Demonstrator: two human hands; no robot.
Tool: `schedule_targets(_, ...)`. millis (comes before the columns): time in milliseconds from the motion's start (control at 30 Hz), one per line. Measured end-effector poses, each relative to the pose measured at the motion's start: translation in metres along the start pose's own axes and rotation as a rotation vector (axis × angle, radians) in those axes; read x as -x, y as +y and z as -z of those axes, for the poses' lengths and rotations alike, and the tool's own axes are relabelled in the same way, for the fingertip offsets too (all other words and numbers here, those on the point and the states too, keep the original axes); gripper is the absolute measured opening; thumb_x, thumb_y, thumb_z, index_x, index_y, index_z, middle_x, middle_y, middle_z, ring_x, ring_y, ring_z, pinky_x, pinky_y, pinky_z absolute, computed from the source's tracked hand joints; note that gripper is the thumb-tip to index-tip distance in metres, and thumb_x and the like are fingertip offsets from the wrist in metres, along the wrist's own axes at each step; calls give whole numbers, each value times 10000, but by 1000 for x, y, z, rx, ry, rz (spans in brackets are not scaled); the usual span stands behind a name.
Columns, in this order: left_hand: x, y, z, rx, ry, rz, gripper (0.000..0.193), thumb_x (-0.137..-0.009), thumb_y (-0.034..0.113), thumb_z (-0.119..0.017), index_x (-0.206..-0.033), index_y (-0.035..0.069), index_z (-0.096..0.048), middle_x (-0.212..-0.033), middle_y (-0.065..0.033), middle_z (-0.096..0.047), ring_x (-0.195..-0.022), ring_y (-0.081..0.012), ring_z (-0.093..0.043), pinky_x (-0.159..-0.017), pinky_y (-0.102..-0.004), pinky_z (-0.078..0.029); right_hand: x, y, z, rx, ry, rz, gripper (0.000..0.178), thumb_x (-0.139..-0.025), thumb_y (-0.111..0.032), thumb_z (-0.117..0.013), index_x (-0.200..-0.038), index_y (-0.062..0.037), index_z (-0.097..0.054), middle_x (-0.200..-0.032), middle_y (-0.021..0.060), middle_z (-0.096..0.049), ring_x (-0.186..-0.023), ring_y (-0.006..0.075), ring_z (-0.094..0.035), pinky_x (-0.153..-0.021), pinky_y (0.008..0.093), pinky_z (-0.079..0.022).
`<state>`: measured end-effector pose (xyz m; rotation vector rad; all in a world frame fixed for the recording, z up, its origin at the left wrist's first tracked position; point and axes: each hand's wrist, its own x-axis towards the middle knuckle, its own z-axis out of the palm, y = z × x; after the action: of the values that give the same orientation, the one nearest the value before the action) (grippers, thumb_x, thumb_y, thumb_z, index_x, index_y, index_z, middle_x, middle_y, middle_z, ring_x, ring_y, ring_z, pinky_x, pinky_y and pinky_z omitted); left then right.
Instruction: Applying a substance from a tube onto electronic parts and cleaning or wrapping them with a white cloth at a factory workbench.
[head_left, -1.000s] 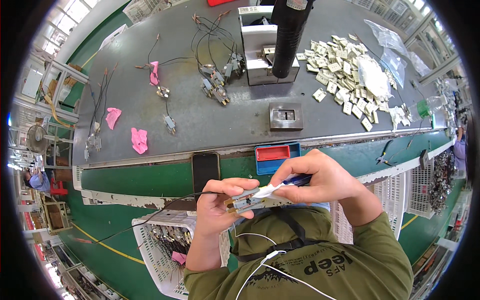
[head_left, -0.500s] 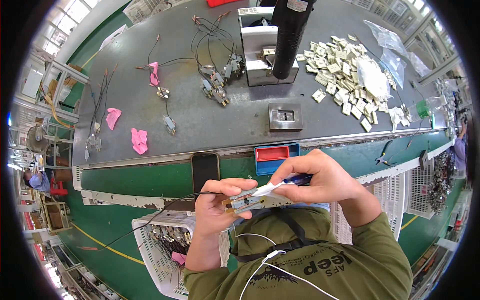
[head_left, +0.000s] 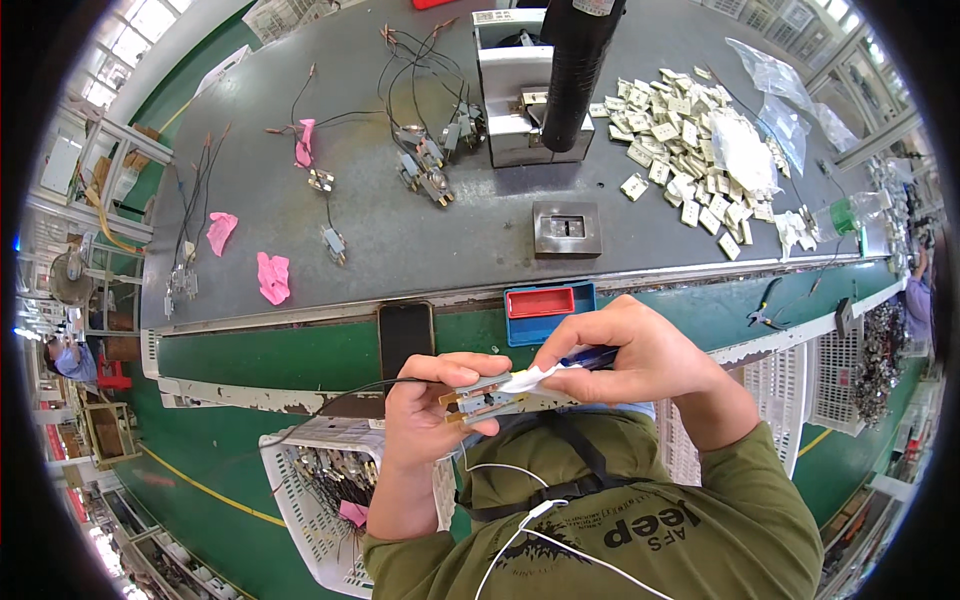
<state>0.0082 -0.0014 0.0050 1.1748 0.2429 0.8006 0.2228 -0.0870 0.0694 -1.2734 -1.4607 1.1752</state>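
Between the fingers and thumb of my left hand (head_left: pixel 425 400) is a grey connector (head_left: pixel 487 401) with brass-coloured tabs and a black cable running off to the left. My right hand (head_left: pixel 650 350) pinches a white cloth (head_left: pixel 528 379) and presses it against the connector's right end. A dark blue pen-like thing (head_left: pixel 597 357) also lies in that hand, partly hidden by the fingers. Both hands are closed, in front of my body, below the bench edge. Just beyond them are a dark phone (head_left: pixel 405 335) and a blue tray (head_left: pixel 518 328) holding a red box (head_left: pixel 540 301).
On the grey bench (head_left: pixel 430 255) stand a press (head_left: pixel 570 90) and a metal block (head_left: pixel 567 230). Cream plastic pieces (head_left: pixel 690 140) are heaped at right. Wired connectors (head_left: pixel 425 165) and pink scraps (head_left: pixel 272 278) lie leftward. A white basket (head_left: pixel 300 520) sits below; pliers (head_left: pixel 765 305) lie right.
The whole view has shifted slightly. My hands keep nearly the same hold on the connector and the cloth, and the black cable's loose end has swung and blurred.
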Motion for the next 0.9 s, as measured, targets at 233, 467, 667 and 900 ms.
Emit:
schedule_targets(233,-1,1,-2,14,33,16,531,-607,172,-834,-993,52,-488,-1037,-190,-623,-978,-268,-623,-822,-362,-535,0,2,-2,-47,46,-16,107,-796,-78,-669,-893,-34,-654,-677,30,-635,-555,67,-569,-497,220,-410)
schedule_targets(467,-3,0,-2,27,41,14,528,-610,177,-834,-991,53,-491,-1036,-191,-623,-974,-262,-624,-822,-350,-534,0,6,0,-40,33,-23,102,-818,-93,-642,-905,-39,-645,-621,26,-611,-547,58,-561,-508,216,-420)
schedule_targets(667,-1,0,-3,18,52,12,524,-615,179,-833,-991,53,-491,-1039,-195,-621,-973,-257,-624,-816,-345,-536,-1,1,0,-88,43,-55,110,-824,-98,-640,-917,-39,-644,-625,16,-608,-548,43,-541,-502,213,-409)
schedule_targets(900,1,-5,4,86,-64,-44,494,-643,-23,-787,-1031,25,-486,-1118,-240,-577,-1094,-292,-567,-879,-373,-514,3,2,-4,-90,5,-48,114,-825,-101,-643,-915,-30,-640,-625,8,-607,-559,38,-543,-520,212,-422)
